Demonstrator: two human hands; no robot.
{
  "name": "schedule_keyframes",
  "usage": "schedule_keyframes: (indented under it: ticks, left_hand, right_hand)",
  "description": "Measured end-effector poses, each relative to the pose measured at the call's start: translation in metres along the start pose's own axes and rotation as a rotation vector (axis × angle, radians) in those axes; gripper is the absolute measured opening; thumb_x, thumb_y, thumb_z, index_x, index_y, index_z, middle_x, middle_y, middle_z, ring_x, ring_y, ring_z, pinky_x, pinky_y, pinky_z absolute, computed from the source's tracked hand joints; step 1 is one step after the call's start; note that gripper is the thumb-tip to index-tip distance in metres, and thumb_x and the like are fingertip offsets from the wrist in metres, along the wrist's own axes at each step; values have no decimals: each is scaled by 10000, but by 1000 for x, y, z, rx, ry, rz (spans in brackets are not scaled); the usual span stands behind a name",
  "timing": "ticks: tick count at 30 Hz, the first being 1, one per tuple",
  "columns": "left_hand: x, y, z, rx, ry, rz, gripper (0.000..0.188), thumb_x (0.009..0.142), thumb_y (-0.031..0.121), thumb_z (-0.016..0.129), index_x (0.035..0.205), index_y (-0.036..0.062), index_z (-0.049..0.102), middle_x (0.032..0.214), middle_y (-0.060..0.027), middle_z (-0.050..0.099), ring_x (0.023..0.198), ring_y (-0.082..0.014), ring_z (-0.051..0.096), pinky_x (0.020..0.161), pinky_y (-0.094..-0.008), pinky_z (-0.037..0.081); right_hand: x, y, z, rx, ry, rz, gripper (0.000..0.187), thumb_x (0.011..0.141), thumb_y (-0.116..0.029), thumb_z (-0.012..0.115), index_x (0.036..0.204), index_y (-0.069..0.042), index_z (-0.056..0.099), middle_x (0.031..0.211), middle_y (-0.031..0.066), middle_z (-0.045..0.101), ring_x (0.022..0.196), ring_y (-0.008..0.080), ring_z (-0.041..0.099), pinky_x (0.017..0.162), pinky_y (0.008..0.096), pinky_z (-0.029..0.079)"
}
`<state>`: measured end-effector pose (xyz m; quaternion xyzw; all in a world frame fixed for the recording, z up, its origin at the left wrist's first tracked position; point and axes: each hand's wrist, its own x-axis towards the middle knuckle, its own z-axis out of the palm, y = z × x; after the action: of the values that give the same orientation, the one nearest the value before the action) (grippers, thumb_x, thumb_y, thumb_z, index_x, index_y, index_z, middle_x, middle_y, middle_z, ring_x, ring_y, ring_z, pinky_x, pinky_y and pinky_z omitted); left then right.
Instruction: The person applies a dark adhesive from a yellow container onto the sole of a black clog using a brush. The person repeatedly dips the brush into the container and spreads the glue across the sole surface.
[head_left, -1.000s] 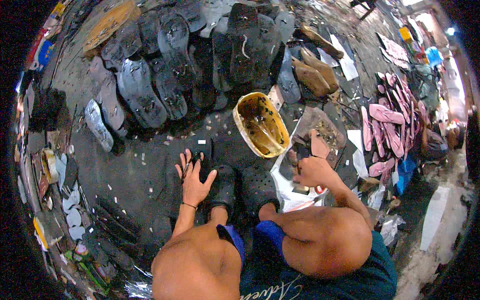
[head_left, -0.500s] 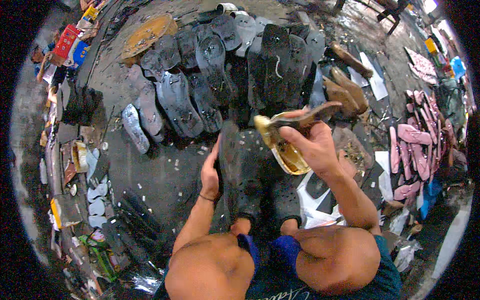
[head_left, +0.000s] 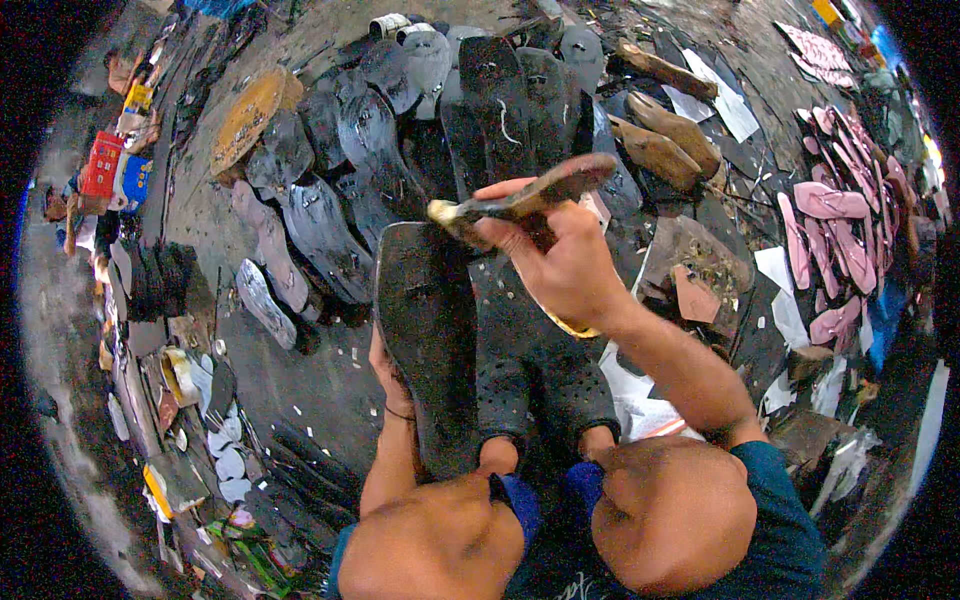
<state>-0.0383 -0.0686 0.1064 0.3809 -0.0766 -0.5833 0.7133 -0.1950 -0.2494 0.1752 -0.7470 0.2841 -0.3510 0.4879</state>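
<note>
My left hand (head_left: 388, 375) is closed on the left edge of a long black shoe sole (head_left: 428, 330), its fingers partly hidden beneath. The sole's broad face is turned up toward me. In my right hand (head_left: 560, 255) is a brush (head_left: 560, 188) with a long dark handle and a pale yellowish tip. That tip is just over the sole's far right corner; whether it touches I cannot tell. Below my right wrist shows the yellow rim of a container (head_left: 572, 326), mostly hidden by the hand.
Several dark soles (head_left: 325, 235) lie overlapping ahead. Brown wooden shoe lasts (head_left: 655, 155) lie to their right, and pink straps and sole pieces (head_left: 838, 225) are heaped at the far right. A round, ochre-stained board (head_left: 250, 120) is at the far left. My feet in black perforated clogs (head_left: 500, 390) stand close by.
The sole has turned from nearly edge-on to face up. My right hand has moved the brush left, from above the yellow-rimmed container to the sole's far end. The whole view has shifted slightly.
</note>
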Motion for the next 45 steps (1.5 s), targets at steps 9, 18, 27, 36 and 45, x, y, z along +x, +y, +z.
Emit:
schedule_keyframes:
  ticks: [9, 18, 27, 36, 45]
  left_hand:
    - [-2, -27, 17, 277, -62, 51, 677, 996, 494, 349, 1495, 37, 382, 1468, -204, 473, 1319, -361, 498, 1130, -506, 386]
    - [-1, -20, -34, 160, 32, 68, 604, 1002, 442, 371, 1405, 2, 468, 1363, -176, 565, 1224, -301, 578, 1066, -477, 454]
    - [-16, -42, -158, 173, 385, 305, 557, 1018, 411, 377, 1306, -35, 547, 1232, -155, 643, 1060, -284, 662, 917, -437, 547]
    - [-114, -26, -122, 175, 439, -16, 523, 1027, 395, 388, 1291, -23, 561, 1172, -144, 665, 1003, -268, 677, 873, -418, 559]
    - [-117, -8, -81, 337, 410, -55, 490, 1035, 379, 399, 1275, -10, 575, 1112, -133, 686, 946, -252, 691, 829, -399, 572]
  right_hand:
    - [0, 1, 23, -145, 85, -154, 189, 869, -105, 730, 1043, -47, 685, 958, 126, 714, 869, 251, 695, 791, 372, 537]
    - [17, 34, -5, -78, 122, -32, 249, 907, -72, 692, 1153, -45, 670, 955, 111, 719, 811, 159, 672, 751, 303, 543]
    - [-113, 10, 18, 213, -559, 152, 194, 874, -170, 756, 1031, -63, 712, 1022, 102, 712, 1001, 255, 664, 916, 389, 502]
    - [-73, 93, -31, -554, -9, 295, 252, 919, -277, 643, 1069, -93, 727, 919, 197, 712, 828, 383, 697, 770, 471, 553]
    - [-143, 28, -125, -129, -599, 751, 315, 953, -201, 643, 1175, 21, 638, 901, 87, 692, 850, 181, 665, 739, 342, 528]
